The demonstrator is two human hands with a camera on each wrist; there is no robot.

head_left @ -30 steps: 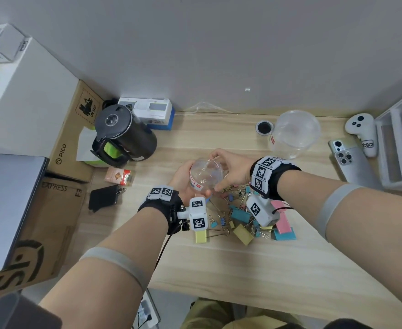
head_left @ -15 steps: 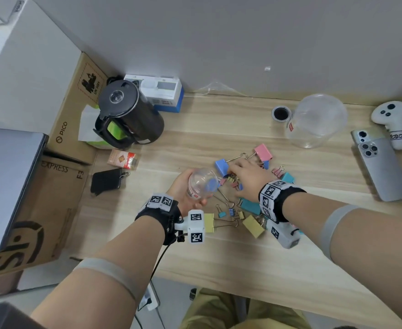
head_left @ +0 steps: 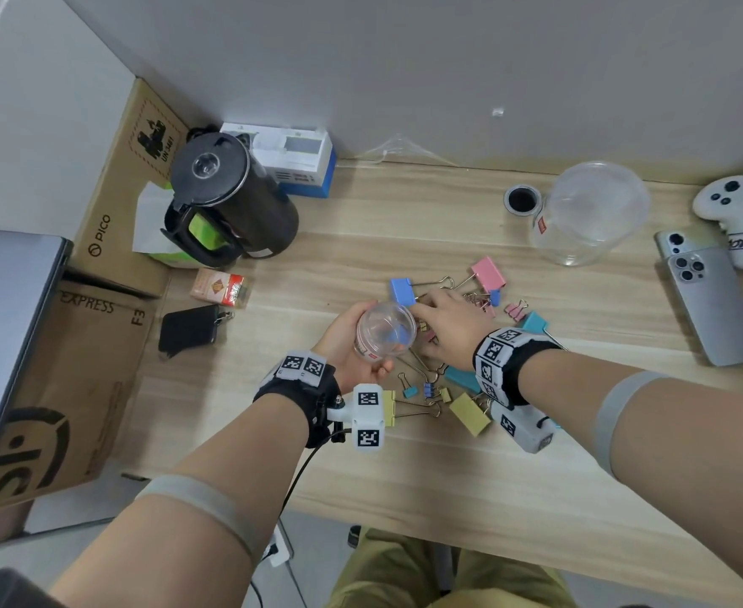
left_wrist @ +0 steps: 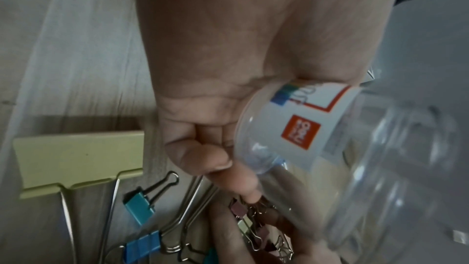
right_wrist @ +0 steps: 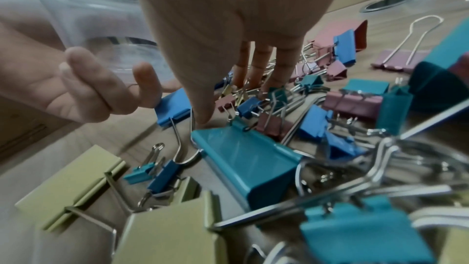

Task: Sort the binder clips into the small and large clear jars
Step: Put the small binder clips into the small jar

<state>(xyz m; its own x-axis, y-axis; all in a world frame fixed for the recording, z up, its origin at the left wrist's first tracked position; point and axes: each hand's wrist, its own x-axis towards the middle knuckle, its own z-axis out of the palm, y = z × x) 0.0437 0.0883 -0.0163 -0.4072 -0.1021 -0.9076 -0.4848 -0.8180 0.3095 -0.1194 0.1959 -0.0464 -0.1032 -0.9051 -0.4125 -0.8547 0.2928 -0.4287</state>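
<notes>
My left hand (head_left: 343, 340) grips the small clear jar (head_left: 385, 329) just above the desk, its mouth tilted toward the clips; the jar's label (left_wrist: 302, 129) shows in the left wrist view. Right beside it, my right hand (head_left: 444, 318) reaches down into the pile of binder clips (head_left: 462, 344). In the right wrist view its fingers (right_wrist: 256, 67) point straight down onto small pink and blue clips, and the thumb touches the desk by a large teal clip (right_wrist: 243, 158). Nothing is pinched. The large clear jar (head_left: 589, 212) stands at the back right.
A black kettle (head_left: 229, 199), cardboard boxes (head_left: 111, 204), a red packet (head_left: 218, 289) and a black pouch (head_left: 190, 329) sit to the left. Two phones (head_left: 712, 300) and a white controller (head_left: 731, 212) lie on the right. A cable hole (head_left: 521, 199) is beside the large jar.
My right hand left the small jar's mouth and dropped onto the clip pile. The left hand brought the jar lower and a little left.
</notes>
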